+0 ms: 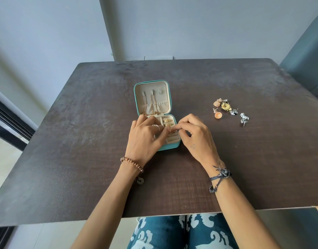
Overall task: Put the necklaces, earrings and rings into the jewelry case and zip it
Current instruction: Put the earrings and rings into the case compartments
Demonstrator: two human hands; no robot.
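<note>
A small teal jewelry case (153,83) lies open in the middle of the dark table (82,123). Gold necklaces (152,105) hang from hooks in its cream lid. Two gold rings (167,122) sit in the ring rolls on the right of the base. My left hand (145,139) covers the left half of the base. My right hand (196,137) is beside the case's right edge. Fingertips of both hands meet over the ring rolls and pinch a small gold ring (171,129). A cluster of earrings (226,108) lies on the table to the right.
Two silver floral earrings (244,118) lie at the right end of the cluster. A teal chair (307,56) stands at the table's right back corner. The table's near edge runs just above my lap.
</note>
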